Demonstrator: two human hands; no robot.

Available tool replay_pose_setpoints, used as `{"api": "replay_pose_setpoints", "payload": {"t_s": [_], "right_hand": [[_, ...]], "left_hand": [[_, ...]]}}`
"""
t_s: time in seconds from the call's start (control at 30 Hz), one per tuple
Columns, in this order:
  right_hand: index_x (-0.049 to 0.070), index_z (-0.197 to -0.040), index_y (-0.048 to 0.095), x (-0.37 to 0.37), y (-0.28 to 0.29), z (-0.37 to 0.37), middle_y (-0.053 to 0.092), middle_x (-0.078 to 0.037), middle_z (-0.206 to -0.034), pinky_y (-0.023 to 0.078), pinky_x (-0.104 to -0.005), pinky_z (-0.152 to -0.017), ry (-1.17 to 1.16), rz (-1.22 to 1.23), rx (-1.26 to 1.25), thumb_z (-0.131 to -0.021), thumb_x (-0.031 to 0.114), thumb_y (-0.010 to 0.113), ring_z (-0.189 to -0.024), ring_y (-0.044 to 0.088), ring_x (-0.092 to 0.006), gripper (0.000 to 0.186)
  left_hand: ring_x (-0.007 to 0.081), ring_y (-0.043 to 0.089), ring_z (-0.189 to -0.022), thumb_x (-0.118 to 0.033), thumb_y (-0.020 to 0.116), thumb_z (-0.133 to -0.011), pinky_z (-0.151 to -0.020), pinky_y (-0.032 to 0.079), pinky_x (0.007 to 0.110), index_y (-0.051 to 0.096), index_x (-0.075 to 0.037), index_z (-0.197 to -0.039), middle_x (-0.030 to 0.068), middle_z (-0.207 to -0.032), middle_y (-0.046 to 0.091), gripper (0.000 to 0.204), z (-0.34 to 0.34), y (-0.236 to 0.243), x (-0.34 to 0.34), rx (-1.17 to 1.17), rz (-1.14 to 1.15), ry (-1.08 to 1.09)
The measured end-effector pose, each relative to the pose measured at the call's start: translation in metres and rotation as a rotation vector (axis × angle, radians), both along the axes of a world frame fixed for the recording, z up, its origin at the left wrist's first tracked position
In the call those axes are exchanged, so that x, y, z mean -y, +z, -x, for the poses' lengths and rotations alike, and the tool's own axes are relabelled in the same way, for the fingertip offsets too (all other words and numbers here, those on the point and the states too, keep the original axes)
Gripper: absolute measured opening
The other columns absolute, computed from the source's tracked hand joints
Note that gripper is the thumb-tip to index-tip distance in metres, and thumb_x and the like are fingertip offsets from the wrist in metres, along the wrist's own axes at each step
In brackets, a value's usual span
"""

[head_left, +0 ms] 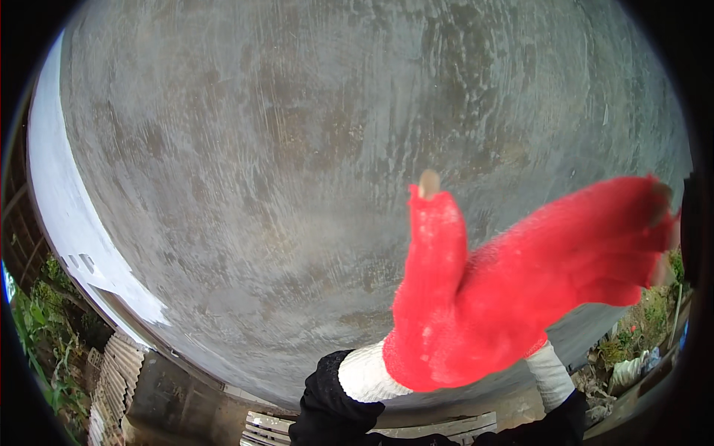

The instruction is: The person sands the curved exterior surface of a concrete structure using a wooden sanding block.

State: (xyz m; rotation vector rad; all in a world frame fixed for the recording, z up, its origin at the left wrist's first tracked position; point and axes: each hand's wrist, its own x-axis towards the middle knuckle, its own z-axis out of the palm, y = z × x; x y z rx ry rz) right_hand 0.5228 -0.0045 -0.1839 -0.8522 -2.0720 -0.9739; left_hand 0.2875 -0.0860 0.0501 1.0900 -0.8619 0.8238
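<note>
My left hand (pixel 461 316) wears a red knitted glove and is raised in front of a grey wall (pixel 297 171). Its thumb points up, with a bare tip poking out of the glove. The fingers stretch to the right, held together and smeared by motion at their ends. No object shows in this hand. My right hand (pixel 537 345) is mostly hidden behind the left one; a red edge shows above its white cuff (pixel 552 379). The two hands overlap, and I cannot tell whether they touch. Both arms wear black sleeves, and a white cuff (pixel 372 373) covers the left wrist.
Streaky and patchy, the wall fills most of the view. A white band (pixel 82 201) runs along its left side. Low down lies a pale slatted bench (pixel 439 430). Corrugated sheeting (pixel 119 379) and green plants (pixel 44 320) are at lower left; rubble (pixel 599 401) and greenery are at lower right.
</note>
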Motion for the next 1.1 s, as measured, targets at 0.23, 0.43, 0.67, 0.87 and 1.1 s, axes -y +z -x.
{"api": "replay_pose_setpoints", "payload": {"t_s": [0.23, 0.43, 0.67, 0.87, 1.1], "right_hand": [[0.020, -0.132, 0.058, 0.003, 0.175, -0.009, 0.031, -0.021, -0.149, 0.040, -0.0487, -0.105, -0.047, -0.179, -0.236, -0.057, 0.019, 0.088, -0.130, 0.039, -0.0441, 0.081], [0.022, -0.131, 0.061, 0.004, 0.193, 0.010, 0.032, -0.023, -0.147, 0.037, -0.0521, -0.105, -0.096, -0.244, -0.358, -0.048, 0.023, 0.091, -0.130, 0.039, -0.0455, 0.089], [0.036, -0.136, 0.056, 0.002, 0.066, -0.010, 0.048, -0.006, -0.123, 0.051, -0.0403, -0.093, 0.083, -0.229, 0.697, -0.087, 0.030, 0.067, -0.102, 0.052, -0.0225, 0.051], [0.028, -0.131, 0.062, 0.003, 0.262, 0.006, 0.040, -0.021, -0.140, 0.041, -0.0523, -0.101, -0.043, -0.252, -0.269, -0.047, 0.026, 0.089, -0.122, 0.045, -0.0422, 0.088], [0.033, -0.126, 0.064, -0.003, 0.128, 0.013, 0.050, -0.011, -0.123, 0.049, -0.0466, -0.092, 0.143, -0.221, 0.222, -0.075, 0.035, 0.077, -0.104, 0.055, -0.0290, 0.053]], "left_hand": [[0.0388, 0.042, -0.134, -0.054, 0.030, -0.102, -0.114, 0.031, 0.048, 0.042, 0.002, -0.142, 0.0221, -0.144, 0.045, 0.070, 0.061, -0.067, -0.054, 0.198, 0.253, 1.106], [0.0331, 0.043, -0.134, -0.042, 0.033, -0.105, -0.113, 0.033, 0.046, 0.045, 0.003, -0.139, 0.0190, -0.142, 0.049, 0.058, 0.078, -0.127, -0.079, 0.338, 0.297, 2.022], [0.0327, 0.044, -0.133, -0.034, 0.035, -0.104, -0.113, 0.031, 0.044, 0.049, 0.003, -0.135, 0.0186, -0.143, 0.046, 0.050, 0.090, -0.151, -0.078, 0.072, -0.060, 2.537], [0.0347, 0.038, -0.137, -0.034, 0.034, -0.104, -0.115, 0.028, 0.045, 0.046, 0.004, -0.137, 0.0211, -0.147, 0.041, 0.052, 0.087, -0.161, -0.089, -0.022, -0.180, 2.701], [0.0377, 0.033, -0.140, -0.035, 0.032, -0.104, -0.116, 0.024, 0.048, 0.038, 0.006, -0.142, 0.0236, -0.152, 0.033, 0.056, 0.088, -0.170, -0.094, 0.067, -0.253, 2.739]]}}
